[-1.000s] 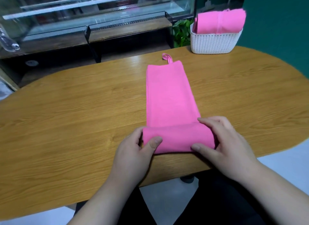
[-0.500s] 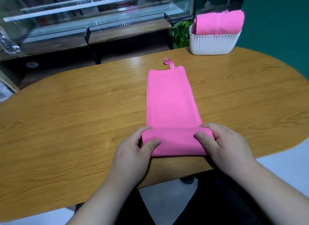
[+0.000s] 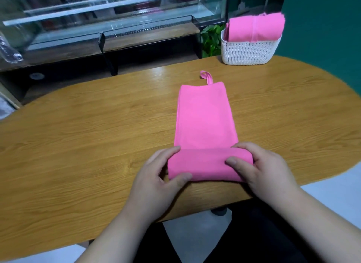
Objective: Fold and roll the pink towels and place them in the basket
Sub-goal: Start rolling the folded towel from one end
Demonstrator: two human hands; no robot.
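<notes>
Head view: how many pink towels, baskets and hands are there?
Pink towels: 2 (half-rolled towel, rolled towel in the basket)
Baskets: 1
Hands: 2 (left hand, right hand)
Total: 5

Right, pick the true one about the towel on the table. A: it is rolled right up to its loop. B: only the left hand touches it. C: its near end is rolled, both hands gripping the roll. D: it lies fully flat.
C: the left hand and right hand grip the rolled near end of the pink towel, whose far part lies flat up to the hanging loop.
</notes>
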